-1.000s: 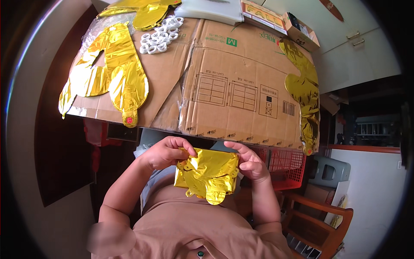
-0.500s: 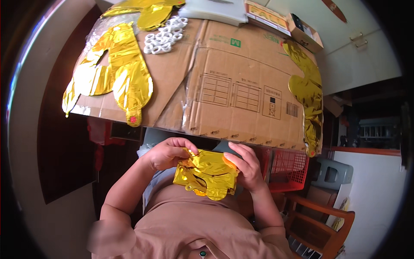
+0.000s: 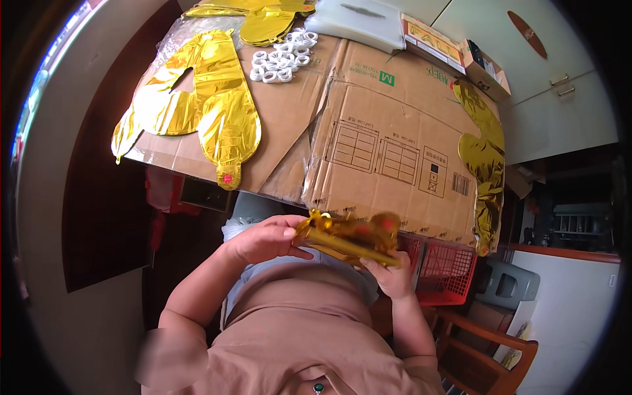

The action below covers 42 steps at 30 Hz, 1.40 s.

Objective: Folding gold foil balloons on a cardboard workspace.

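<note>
I hold a folded gold foil balloon (image 3: 345,237) in front of my chest, tilted nearly edge-on to the camera and a little blurred. My left hand (image 3: 266,238) grips its left end, thumb on top. Under its right end sits my right hand (image 3: 390,273), fingers curled round the edge. Both hands are just below the near edge of the flattened cardboard (image 3: 368,138) that covers the table.
A flat gold foil balloon (image 3: 204,108) lies on the cardboard at left, another (image 3: 484,158) hangs over its right edge. Several white rings (image 3: 283,56) and clear bags (image 3: 359,20) are at the back. A red crate (image 3: 447,270) and a wooden chair (image 3: 487,342) stand at right.
The folded balloon has turned from facing the camera to nearly edge-on. My right hand has dropped beneath its right end; my left hand stays on the left end.
</note>
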Available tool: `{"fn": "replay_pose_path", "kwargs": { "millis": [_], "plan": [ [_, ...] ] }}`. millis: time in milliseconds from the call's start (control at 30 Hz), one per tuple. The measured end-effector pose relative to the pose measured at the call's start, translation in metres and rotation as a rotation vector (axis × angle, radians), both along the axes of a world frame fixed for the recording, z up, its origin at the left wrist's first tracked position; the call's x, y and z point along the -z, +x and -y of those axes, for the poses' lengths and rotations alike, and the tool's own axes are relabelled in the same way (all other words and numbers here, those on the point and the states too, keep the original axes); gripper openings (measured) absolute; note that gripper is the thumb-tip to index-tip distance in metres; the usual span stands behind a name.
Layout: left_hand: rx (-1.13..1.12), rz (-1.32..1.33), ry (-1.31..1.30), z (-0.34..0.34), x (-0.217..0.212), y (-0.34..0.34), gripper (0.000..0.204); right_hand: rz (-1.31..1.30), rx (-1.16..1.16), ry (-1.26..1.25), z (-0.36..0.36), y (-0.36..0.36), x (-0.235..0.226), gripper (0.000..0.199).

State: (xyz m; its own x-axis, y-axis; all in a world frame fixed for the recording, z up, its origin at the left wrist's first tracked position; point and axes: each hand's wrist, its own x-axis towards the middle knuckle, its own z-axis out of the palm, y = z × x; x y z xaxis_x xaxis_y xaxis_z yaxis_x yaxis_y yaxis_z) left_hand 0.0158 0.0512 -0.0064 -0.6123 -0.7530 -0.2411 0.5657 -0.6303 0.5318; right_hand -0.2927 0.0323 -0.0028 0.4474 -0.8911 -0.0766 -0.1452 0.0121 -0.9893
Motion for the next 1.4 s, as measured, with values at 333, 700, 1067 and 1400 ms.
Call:
{"fn": "replay_pose_path", "kwargs": {
  "millis": [333, 700, 1067, 1400],
  "plan": [
    [-0.284, 0.292, 0.202, -0.002, -0.009, -0.043, 0.027, 0.269, 0.086, 0.623, 0.013, 0.007, -0.006, 0.019],
    [-0.352, 0.324, 0.271, -0.003, -0.008, -0.05, 0.029, 0.211, 0.103, 0.557, 0.01, 0.01, -0.003, 0.022],
    [-0.323, 0.324, 0.295, 0.001, -0.02, -0.053, 0.028, 0.275, 0.083, 0.624, 0.009, 0.009, 0.006, 0.022],
    [-0.156, 0.419, 0.12, 0.001, -0.026, -0.037, 0.023, 0.2, -0.094, 0.465, -0.006, 0.007, -0.001, 0.026]
  ]
}}
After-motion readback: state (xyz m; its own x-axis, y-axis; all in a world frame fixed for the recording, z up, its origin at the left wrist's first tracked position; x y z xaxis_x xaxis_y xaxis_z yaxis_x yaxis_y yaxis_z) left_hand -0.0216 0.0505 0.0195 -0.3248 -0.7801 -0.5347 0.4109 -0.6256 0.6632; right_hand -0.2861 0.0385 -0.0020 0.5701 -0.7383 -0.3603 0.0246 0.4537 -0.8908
